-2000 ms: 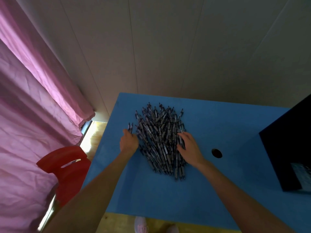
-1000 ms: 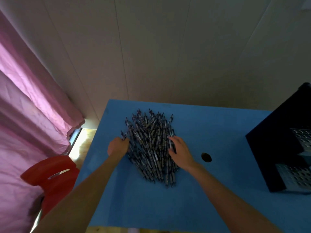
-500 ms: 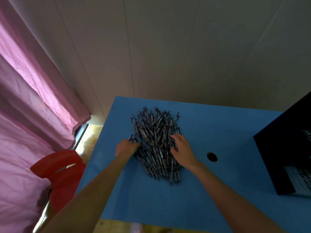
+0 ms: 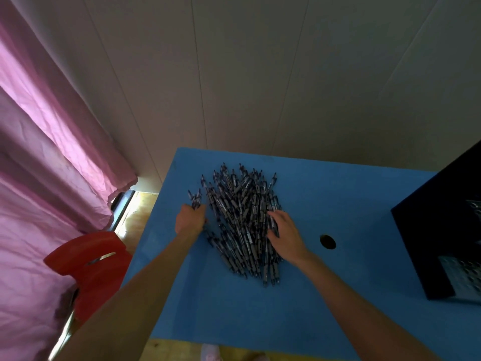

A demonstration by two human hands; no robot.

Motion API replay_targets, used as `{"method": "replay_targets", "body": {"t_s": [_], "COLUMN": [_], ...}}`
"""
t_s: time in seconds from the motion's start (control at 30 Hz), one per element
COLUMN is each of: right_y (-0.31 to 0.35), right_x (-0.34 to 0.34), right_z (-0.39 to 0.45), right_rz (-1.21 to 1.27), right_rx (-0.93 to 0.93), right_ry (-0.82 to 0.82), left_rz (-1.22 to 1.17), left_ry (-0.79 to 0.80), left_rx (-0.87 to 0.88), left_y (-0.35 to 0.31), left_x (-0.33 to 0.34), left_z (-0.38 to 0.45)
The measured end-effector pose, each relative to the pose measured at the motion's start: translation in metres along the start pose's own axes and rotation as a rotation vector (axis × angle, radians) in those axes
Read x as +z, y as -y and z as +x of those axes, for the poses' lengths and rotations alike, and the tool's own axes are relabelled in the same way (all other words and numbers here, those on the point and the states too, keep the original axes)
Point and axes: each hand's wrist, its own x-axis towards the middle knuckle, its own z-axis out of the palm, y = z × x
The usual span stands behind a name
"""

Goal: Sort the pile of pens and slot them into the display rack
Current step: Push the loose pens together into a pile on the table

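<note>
Blue table point(image 4: 338, 199); pink curtain point(image 4: 52, 152) (left)

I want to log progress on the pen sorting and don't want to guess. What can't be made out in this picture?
- Display rack: head view, cut off by the right edge and blurred; slots and any pens inside unreadable.
- Pens in the left hand: fingers hide the count.
- Pile of pens: too small and tangled to tell kinds apart.
- Right hand: whether it grips a pen is unclear.
</note>
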Motion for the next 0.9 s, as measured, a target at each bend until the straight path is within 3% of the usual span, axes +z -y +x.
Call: {"method": "replay_targets", "body": {"t_s": [0.17, 0.37, 0.53, 0.77, 0.9], "right_y": [0.008, 0.018, 0.030, 0.038, 0.050], "right_x": [0.000, 0.002, 0.004, 0.009, 0.010], "right_z": [0.002, 0.011, 0.020, 0.026, 0.038], "right_rz": [0.015, 0.009, -0.010, -0.007, -0.002], "right_rx": [-0.005, -0.009, -0.043, -0.057, -0.081], "right_ry": [-0.021, -0.001, -0.010, -0.032, -0.057], "left_rz": [-0.075, 0.139, 0.146, -0.039, -0.100], "left_ry": [0.071, 0.131, 0.131, 0.089, 0.025], "left_rx": [-0.017, -0.047, -0.020, 0.084, 0.256], "left_y": [-0.011, -0.016, -0.013, -0.002, 0.002], "left_x": [0.001, 0.016, 0.017, 0.004, -0.006], "left_z": [0.015, 0.021, 0.024, 0.018, 0.024]}}
